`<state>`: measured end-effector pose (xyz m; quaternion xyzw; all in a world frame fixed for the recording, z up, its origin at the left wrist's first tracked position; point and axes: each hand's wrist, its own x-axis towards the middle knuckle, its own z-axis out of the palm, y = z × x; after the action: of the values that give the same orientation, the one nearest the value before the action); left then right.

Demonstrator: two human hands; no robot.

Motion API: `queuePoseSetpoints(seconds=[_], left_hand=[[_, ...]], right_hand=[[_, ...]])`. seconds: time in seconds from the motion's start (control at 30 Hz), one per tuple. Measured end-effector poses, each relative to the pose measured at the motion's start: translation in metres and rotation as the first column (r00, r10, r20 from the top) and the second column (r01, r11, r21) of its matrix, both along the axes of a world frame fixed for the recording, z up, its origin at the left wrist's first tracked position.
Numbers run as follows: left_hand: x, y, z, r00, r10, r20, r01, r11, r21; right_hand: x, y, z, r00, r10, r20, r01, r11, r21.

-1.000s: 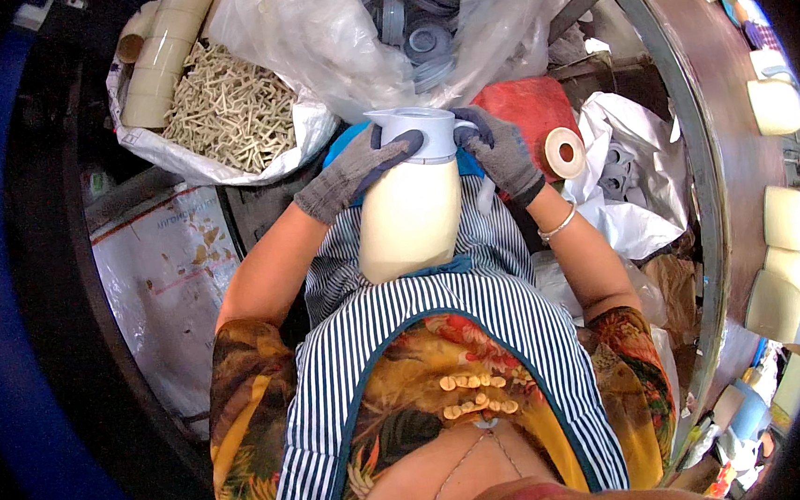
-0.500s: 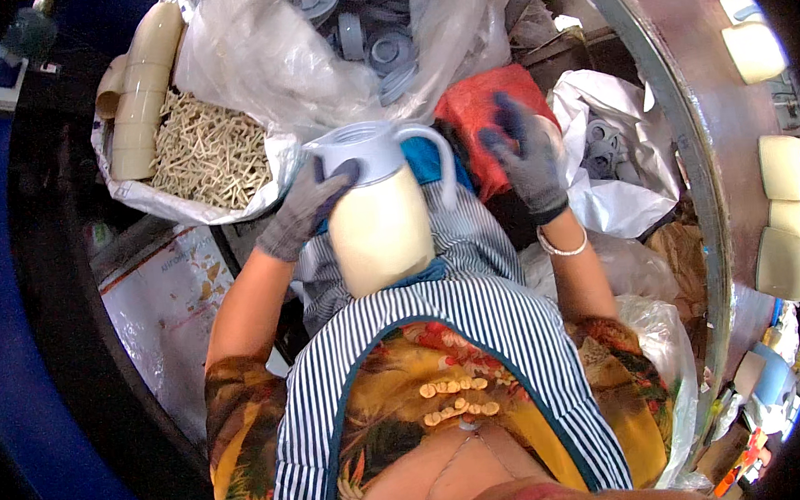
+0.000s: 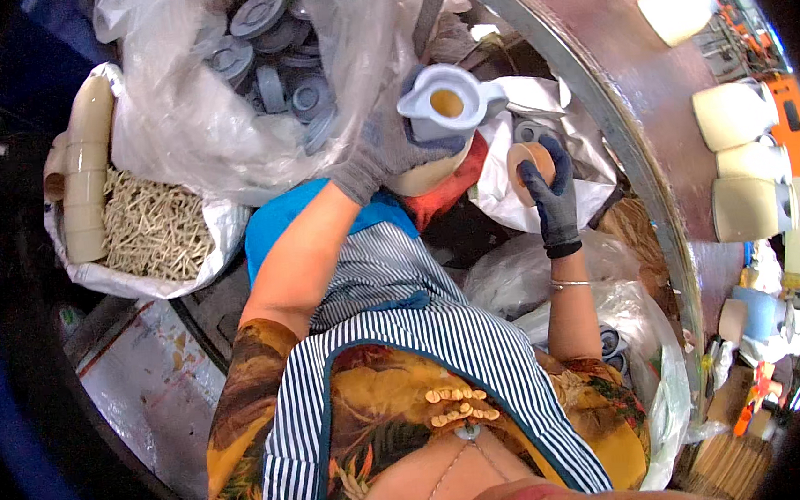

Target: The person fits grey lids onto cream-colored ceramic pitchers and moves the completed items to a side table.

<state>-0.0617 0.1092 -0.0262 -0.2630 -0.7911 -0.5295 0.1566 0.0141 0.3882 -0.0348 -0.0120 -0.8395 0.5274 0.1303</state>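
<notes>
My left hand [image 3: 385,152], in a grey glove, grips a cream jug with a blue-grey collar, spout and handle [image 3: 475,105]. Its mouth faces up toward me, and something yellowish shows inside the opening. The jug is tilted, with its cream body partly hidden behind the collar and my fingers. My right hand [image 3: 555,195], also gloved, pinches a round tan disc [image 3: 523,170] between thumb and fingers. The disc is held to the right of the jug, apart from it, over a white sack [image 3: 586,165] of grey plastic parts.
A clear plastic bag [image 3: 163,109] of round grey lids [image 3: 311,95] stands ahead. To its left, a white sack [image 3: 130,285] holds short beige sticks [image 3: 153,218] and cream jug bodies [image 3: 87,181]. A metal-edged table [image 3: 626,72] with several cream jugs [image 3: 735,115] curves along the right.
My left hand has lifted the jug from my lap to the right, tipping its mouth toward me. My right hand, empty before, now holds the tan disc. The view has turned right.
</notes>
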Motion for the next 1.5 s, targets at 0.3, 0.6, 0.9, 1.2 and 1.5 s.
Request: queuePoseSetpoints(seconds=[0.3, 0.6, 0.9, 1.2, 1.5], left_hand=[[0.005, 0.008, -0.012, 0.963, 0.118, -0.242, -0.181, 0.949, -0.257], [0.007, 0.006, -0.011, 0.989, 0.116, -0.095, -0.140, 0.939, -0.314], [0.015, -0.006, 0.055, 0.979, 0.199, -0.046, -0.203, 0.938, -0.280], [0.010, -0.005, 0.069, 0.949, 0.309, -0.055, -0.271, 0.721, -0.638], [0.252, -0.279, 0.040, 0.284, 0.851, 0.441, -0.951, 0.194, 0.239]], right_hand=[[-0.025, -0.065, 0.131, 0.895, 0.191, -0.404, -0.092, 0.964, 0.251], [-0.105, -0.076, 0.116, 0.826, 0.118, -0.551, 0.019, 0.971, 0.237], [-0.054, 0.015, 0.050, 0.983, 0.025, -0.182, -0.004, 0.993, 0.118], [-0.036, -0.047, -0.090, 0.986, 0.115, -0.120, 0.010, 0.680, 0.733], [-0.105, -0.208, -0.007, 0.726, 0.675, -0.135, -0.366, 0.545, 0.754]])
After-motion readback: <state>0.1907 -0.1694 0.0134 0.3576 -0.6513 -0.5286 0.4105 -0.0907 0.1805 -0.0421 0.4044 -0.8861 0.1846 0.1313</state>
